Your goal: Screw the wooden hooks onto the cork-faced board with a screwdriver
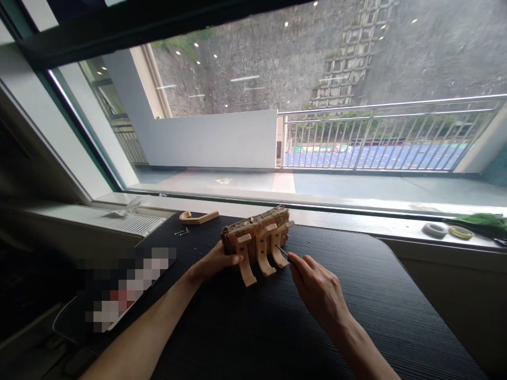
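Observation:
A rough block of wood with bark along its top [253,220] stands on the dark table, slightly tilted. Three curved wooden hooks sit against its front: a left hook [246,264], a middle hook [263,256] and a right hook [277,252]. My left hand [216,259] grips the block's left end, thumb beside the left hook. In my right hand [315,279] is a screwdriver [284,254], its thin shaft pointing at the right hook. Whether the tip sits in a screw is too small to tell.
A loose wooden hook [199,217] lies at the table's back left, near several screws [182,231]. A blurred-out flat item [134,290] is at the left edge. Tape rolls [434,230] rest on the sill by the window.

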A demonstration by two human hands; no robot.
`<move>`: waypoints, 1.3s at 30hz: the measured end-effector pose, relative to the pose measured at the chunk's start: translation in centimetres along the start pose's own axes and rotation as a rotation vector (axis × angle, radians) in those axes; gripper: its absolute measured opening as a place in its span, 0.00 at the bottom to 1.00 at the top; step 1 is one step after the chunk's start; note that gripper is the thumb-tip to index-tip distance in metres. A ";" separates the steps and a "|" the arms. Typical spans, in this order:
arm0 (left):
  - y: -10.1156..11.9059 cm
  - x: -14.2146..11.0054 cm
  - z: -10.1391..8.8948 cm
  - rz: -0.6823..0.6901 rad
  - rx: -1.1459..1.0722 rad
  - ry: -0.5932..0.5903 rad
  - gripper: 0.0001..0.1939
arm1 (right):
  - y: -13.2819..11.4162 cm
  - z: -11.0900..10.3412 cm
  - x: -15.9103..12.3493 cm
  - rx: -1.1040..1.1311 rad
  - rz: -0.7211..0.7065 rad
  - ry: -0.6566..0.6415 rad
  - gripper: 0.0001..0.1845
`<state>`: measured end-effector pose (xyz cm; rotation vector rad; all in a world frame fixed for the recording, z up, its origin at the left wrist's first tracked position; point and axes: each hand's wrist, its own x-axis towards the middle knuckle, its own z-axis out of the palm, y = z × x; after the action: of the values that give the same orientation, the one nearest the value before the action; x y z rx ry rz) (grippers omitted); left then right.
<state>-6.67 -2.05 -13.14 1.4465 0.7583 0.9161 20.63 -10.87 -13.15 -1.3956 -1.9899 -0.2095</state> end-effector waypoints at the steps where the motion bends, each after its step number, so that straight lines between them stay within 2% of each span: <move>1: 0.1 0.0 0.1 -0.004 0.002 -0.004 0.24 | -0.1 0.1 0.0 0.075 0.057 -0.004 0.17; 5: 0.3 -0.1 0.2 -0.008 0.001 0.001 0.24 | -0.1 0.5 0.2 0.326 0.318 -0.029 0.17; 7: 0.3 -0.1 0.2 -0.005 -0.001 0.015 0.24 | -0.3 0.5 0.3 0.337 0.366 -0.039 0.17; 11: 0.1 -0.2 0.7 0.021 0.016 0.023 0.27 | -0.8 0.4 0.2 0.265 0.367 -0.075 0.16; 14: -0.1 -0.2 1.3 0.038 0.067 0.090 0.29 | -1.1 0.3 0.0 0.122 0.290 -0.072 0.15; 17: -0.3 -0.1 1.7 0.007 0.106 0.167 0.23 | -0.9 0.1 0.0 0.022 0.200 -0.043 0.14; 20: -0.3 -0.1 1.6 -0.011 0.121 0.179 0.17 | -0.4 0.0 0.1 -0.127 0.089 0.000 0.13; 22: -0.2 -0.1 1.5 -0.010 0.122 0.180 0.16 | -0.3 0.0 0.1 -0.228 0.006 0.027 0.14; 25: -0.1 -0.2 1.3 -0.011 0.118 0.175 0.18 | -0.5 0.1 0.0 -0.259 -0.048 0.026 0.15; 28: -0.2 -0.2 1.1 -0.010 0.120 0.162 0.17 | -0.8 0.2 0.0 -0.175 0.010 0.032 0.14; 32: -0.4 -0.1 0.9 0.004 0.128 0.157 0.16 | -0.8 0.3 0.0 0.030 0.205 -0.011 0.13; 35: -0.5 -0.1 0.9 0.016 0.124 0.156 0.19 | -0.9 0.4 -0.1 0.090 0.305 -0.046 0.12; 37: -0.5 -0.2 1.0 0.022 0.117 0.153 0.22 | -1.1 0.3 0.0 0.073 0.307 -0.046 0.12; 39: -0.5 -0.2 1.1 0.019 0.106 0.143 0.23 | -1.2 0.2 0.0 -0.011 0.247 -0.044 0.12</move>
<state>-5.80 -2.74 -13.60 1.4937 0.9118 1.0155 19.49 -11.30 -12.97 -1.6494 -1.8316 -0.0788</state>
